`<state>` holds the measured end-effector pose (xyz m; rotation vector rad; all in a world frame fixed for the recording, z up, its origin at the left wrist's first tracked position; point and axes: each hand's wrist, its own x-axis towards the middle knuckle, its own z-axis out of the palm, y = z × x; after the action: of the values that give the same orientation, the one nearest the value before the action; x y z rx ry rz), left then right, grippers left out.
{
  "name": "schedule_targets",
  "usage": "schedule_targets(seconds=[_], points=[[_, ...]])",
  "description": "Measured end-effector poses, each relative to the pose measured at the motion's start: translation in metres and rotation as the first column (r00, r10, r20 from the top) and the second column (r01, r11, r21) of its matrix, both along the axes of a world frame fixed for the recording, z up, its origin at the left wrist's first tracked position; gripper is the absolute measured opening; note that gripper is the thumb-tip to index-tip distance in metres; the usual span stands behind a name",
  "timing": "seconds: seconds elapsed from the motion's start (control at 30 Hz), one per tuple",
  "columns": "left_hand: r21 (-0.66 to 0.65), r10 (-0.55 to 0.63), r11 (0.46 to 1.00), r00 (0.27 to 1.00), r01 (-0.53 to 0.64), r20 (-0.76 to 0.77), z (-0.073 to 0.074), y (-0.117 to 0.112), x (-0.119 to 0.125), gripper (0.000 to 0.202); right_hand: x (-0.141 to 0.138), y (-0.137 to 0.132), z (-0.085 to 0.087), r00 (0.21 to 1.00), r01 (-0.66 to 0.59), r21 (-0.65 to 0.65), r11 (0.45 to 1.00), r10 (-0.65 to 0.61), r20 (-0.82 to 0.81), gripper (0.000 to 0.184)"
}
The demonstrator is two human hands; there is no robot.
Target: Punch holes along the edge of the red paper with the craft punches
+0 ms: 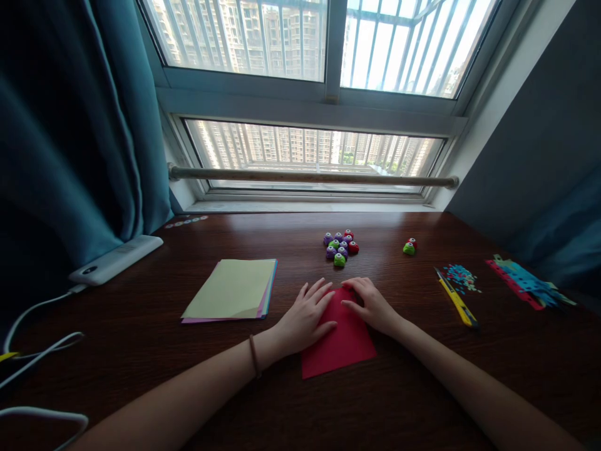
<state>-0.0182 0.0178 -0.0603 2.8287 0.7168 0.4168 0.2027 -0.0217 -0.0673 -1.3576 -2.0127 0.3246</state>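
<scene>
- Pressing down on the red paper sheet [340, 341], the left hand [305, 316] lay palm down at the centre of the frame, its fingers spread and flat, gripping nothing.
- The right hand [373, 304] rested just beside it on the sheet's upper right part, fingers stretched out flat as well (nothing pinched between them). The fingertips of the two hands came near each other at the sheet's top edge.
- The red sheet lay on the dark wooden table [141, 338] in the lower middle of the frame, its lower part clear of both hands.
- Left of centre, a stack of pastel paper [232, 289], pale green on top, lay apart from the left hand.
- Just above the hands sat a cluster of small craft punches [340, 245] in purple, green and red, and two more punches [410, 247] stood off to its right.
- Toward the right of the frame, a yellow utility knife [456, 302] lay beside a scatter of paper bits [462, 277], with red and blue punched strips [530, 285] further right.
- At the left, a white oblong device [115, 258] with a cable plugged in lay by the teal curtain [70, 138].
</scene>
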Motion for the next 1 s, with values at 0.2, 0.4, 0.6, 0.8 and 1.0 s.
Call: schedule_targets(seconds=[0.2, 0.4, 0.6, 0.8, 1.0], points=[[0.037, 0.033, 0.999, 0.999, -0.032, -0.008, -0.002, -0.002, 0.001, 0.057, 0.006, -0.006, 0.000, 0.997, -0.056, -0.057, 0.997, 0.059, 0.057, 0.045], [0.026, 0.072, 0.997, 0.997, -0.071, -0.034, 0.001, -0.003, 0.004, 0.059, 0.006, -0.008, 0.003, 0.985, -0.126, -0.070, 0.990, 0.116, -0.128, 0.032], [-0.033, 0.176, 0.984, 0.963, -0.173, 0.205, -0.004, -0.002, 0.004, 0.090, 0.009, -0.005, 0.000, 0.946, -0.020, -0.018, 1.000, 0.013, -0.324, 0.019], [-0.511, 0.420, 0.856, 0.680, -0.078, 0.601, -0.010, 0.012, 0.005, 0.093, 0.016, -0.002, -0.006, 0.783, 0.103, -0.133, 0.986, -0.163, -0.600, 0.015], [-0.748, 0.397, 0.646, 0.768, 0.155, 0.503, 0.000, 0.018, 0.003, 0.027, 0.018, 0.005, -0.003, 0.549, 0.116, -0.268, 0.956, -0.287, -0.785, 0.026]])
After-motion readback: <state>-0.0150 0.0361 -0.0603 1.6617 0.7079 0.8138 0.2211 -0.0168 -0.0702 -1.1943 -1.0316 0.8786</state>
